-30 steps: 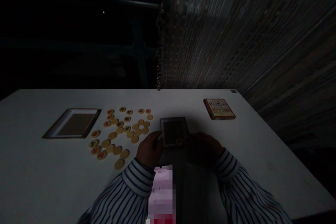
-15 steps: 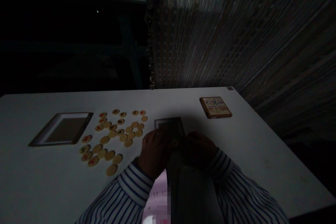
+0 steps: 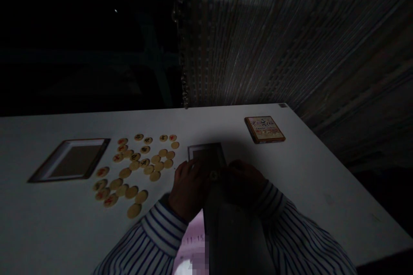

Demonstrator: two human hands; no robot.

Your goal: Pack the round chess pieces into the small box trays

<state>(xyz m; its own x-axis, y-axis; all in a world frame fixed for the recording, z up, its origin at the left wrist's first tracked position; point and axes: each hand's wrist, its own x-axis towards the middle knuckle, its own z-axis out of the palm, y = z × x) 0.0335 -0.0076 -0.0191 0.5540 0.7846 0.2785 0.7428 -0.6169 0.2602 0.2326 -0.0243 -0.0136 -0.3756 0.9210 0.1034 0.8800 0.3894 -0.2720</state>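
Observation:
In the head view, an open shallow box (image 3: pixel 220 151) with a pale rim lies in front of me, deep in shadow. My left hand (image 3: pixel 189 187) is closed at its left side, with bent fingers by the rim. My right hand (image 3: pixel 247 178) is curled at the right side; its fingertips disappear in the dark, and whatever they grip is hidden. Between my hands a small round disc (image 3: pixel 214 175) shows faintly. Left of my hands, several round wooden Chinese chess pieces (image 3: pixel 134 165) are scattered, some with red or black characters up, others blank side up.
At the left lies another open shallow box (image 3: pixel 61 157) with a brown inside. A box with a printed cover (image 3: pixel 265 129) sits at the back right. The white table (image 3: pixel 309 189) ends before a hanging string curtain (image 3: pixel 251 51). Light is dim.
The view has shifted slightly, so the pieces and the left box sit a bit further left. Both hands stay at the middle box with almost no visible movement.

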